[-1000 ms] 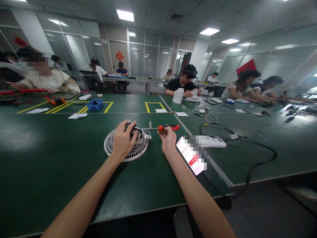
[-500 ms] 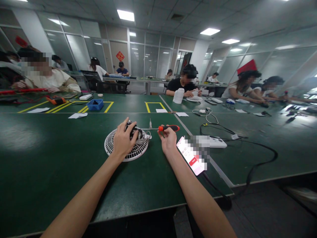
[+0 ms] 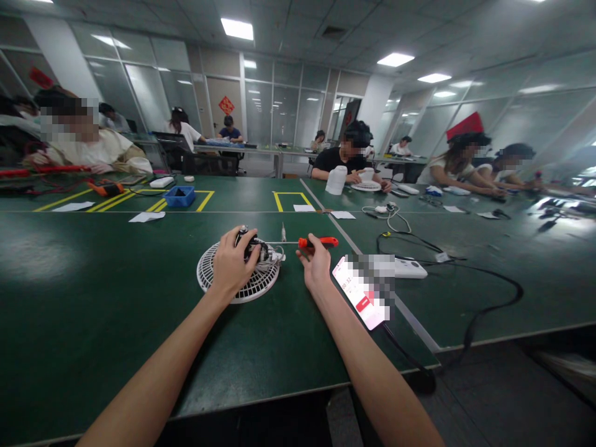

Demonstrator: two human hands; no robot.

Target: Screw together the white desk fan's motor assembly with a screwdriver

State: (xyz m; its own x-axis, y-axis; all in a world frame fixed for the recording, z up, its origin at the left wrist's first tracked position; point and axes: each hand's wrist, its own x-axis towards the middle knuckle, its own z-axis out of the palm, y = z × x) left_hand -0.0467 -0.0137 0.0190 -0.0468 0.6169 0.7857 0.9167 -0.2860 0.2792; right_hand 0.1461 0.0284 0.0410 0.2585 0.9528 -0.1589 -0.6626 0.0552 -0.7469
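A round white fan grille [image 3: 255,289] lies flat on the green table, with a dark fan motor [image 3: 254,241] and white wires on top of it. Wrapped around the motor from the left is my left hand [image 3: 231,262], its fingers curled over the top. My right hand [image 3: 318,259] pinches the red and black handle of a screwdriver [image 3: 326,241]. The screwdriver lies level, its thin shaft pointing left to the motor's side. Where exactly the tip meets the motor is too small to tell.
Right of my right forearm lies a lit phone [image 3: 361,298], beside a white power strip [image 3: 410,267] and a black cable [image 3: 519,292]. Farther back are a blue bin [image 3: 179,196], papers [image 3: 147,217] and a white cord [image 3: 395,214]. Several people sit working around.
The screwdriver handle has turned about its length and now shows more red. My right fingers have shifted slightly on it. My left hand and the motor stay in place.
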